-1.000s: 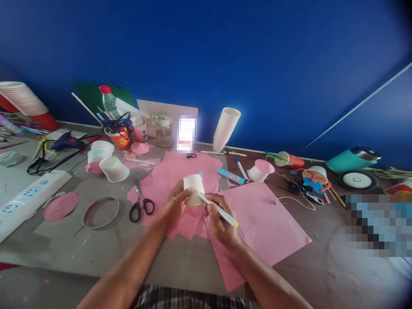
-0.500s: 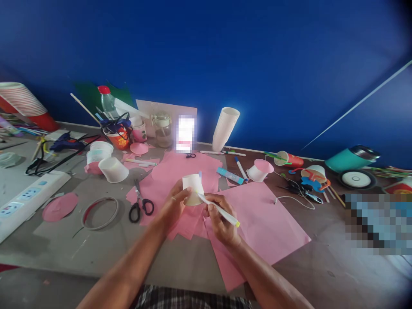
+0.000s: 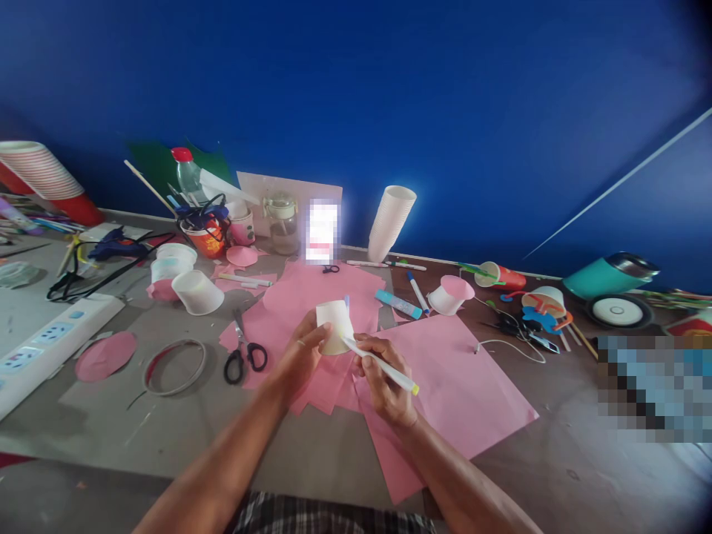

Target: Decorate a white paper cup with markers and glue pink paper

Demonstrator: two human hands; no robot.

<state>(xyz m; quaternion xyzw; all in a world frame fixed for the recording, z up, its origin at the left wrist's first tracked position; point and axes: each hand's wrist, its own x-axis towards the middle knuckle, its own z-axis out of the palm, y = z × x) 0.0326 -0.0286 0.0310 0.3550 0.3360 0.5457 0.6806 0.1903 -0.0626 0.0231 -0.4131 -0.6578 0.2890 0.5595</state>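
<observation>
A white paper cup (image 3: pixel 332 317) is gripped by my left hand (image 3: pixel 303 352), thumb across its side. The cup is held over layered pink paper sheets (image 3: pixel 278 304), and faint yellow shows on its lower part. Between the fingers of my right hand (image 3: pixel 386 382) is a white marker (image 3: pixel 389 368) with a yellow end. Its front end meets the cup's lower right side; the exact tip is too small to make out. Left of my hands lie black-handled scissors (image 3: pixel 245 356). A large pink sheet (image 3: pixel 456 393) lies partly beneath my right hand.
On the left are a roll of tape (image 3: pixel 174 368), a power strip (image 3: pixel 53 341) and a white cup (image 3: pixel 197 292). Behind stand a glass jar (image 3: pixel 281 226) and a tall stack of cups (image 3: pixel 390 222). A glue stick (image 3: pixel 398 304) and a pink-topped cup (image 3: pixel 449 295) are to the right.
Both hands keep their hold and barely move; the marker's front end shifts very slightly against the cup. The whole view slides a little to the right.
</observation>
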